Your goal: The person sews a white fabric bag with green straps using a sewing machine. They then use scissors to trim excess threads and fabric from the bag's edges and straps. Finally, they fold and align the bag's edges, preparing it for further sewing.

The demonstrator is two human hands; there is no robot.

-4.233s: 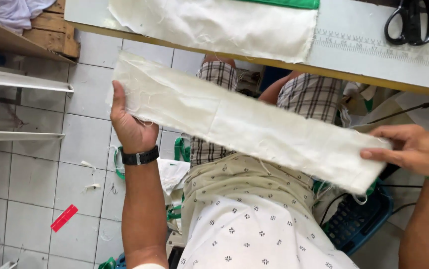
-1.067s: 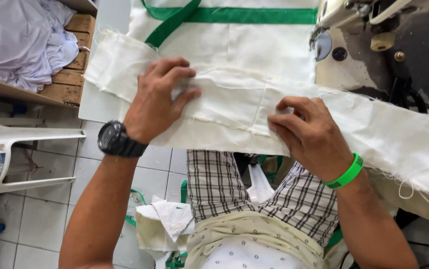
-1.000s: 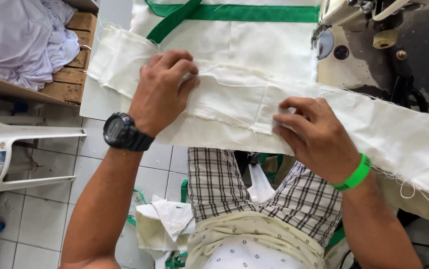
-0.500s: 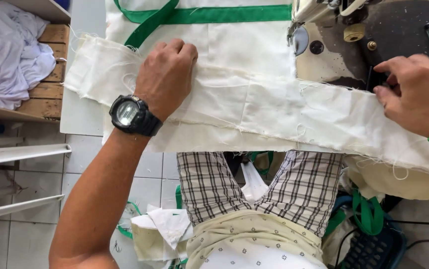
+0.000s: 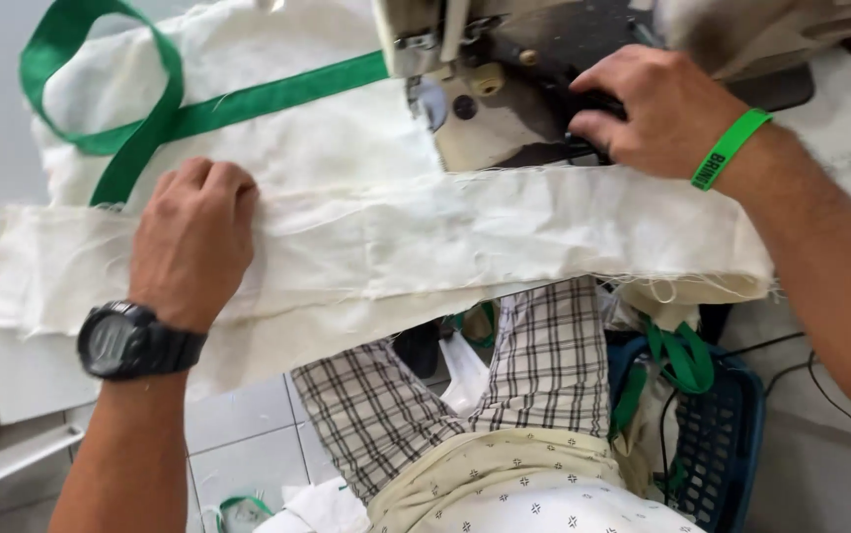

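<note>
two hands at work over a sewing desk [image 5: 21, 380], seen from above. left hand [image 5: 193, 242] laid palm down on a long cream fabric strip [image 5: 465, 237], fingers [image 5: 210, 183] curled loosely and pressing the cloth flat rather than gripping it; black wristwatch [image 5: 129, 341] on that wrist. strip stretched across the desk's front edge, left end near the desk's left side, right end hanging frayed past the edge above a blue basket [image 5: 732, 434]. right hand [image 5: 657, 109] placed on the body of the sewing machine [image 5: 504, 99], just above the strip's upper edge, fingers bent against a dark part of the machine; could not tell whether anything was clasped there. green wristband [image 5: 730, 148] around that wrist. behind the strip, a cream bag panel [image 5: 327, 138] with green webbing [image 5: 159, 118] sewn across and looped at the upper left, tucked under the machine's head. below the desk edge, checked shorts [image 5: 544, 365] and a patterned pale shirt [image 5: 534, 494], with tiled floor [image 5: 238, 434] to the left.
</note>
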